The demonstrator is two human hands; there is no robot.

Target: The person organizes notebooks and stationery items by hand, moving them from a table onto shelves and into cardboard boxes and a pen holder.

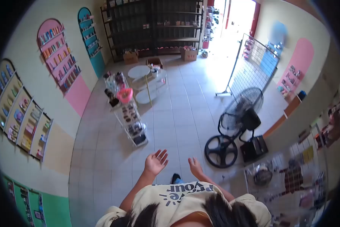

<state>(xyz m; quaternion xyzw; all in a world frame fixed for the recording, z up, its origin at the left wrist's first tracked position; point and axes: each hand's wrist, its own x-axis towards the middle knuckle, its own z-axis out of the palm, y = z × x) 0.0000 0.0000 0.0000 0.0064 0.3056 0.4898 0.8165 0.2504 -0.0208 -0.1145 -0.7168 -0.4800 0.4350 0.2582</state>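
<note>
My left hand (156, 162) is raised in front of my body, palm up, with its fingers apart and nothing in it. To its right, my right hand (195, 166) is also raised, its fingers apart and holding nothing. The two hands do not touch each other. Beyond my left hand stands a white display rack (125, 117) with dark items on its tiers and a pink basket (125, 95) on top. A black fan (241, 109) with a round base (221, 151) stands beyond my right hand.
Ahead are a tiered round-top table (139, 72), dark shelves (153, 38), cardboard boxes (189, 55) and a wheeled wire grid (253, 64). Stocked wall shelves (58, 49) line the left. A glass display (287, 181) stands at the lower right, and a black box (254, 148) beside the fan.
</note>
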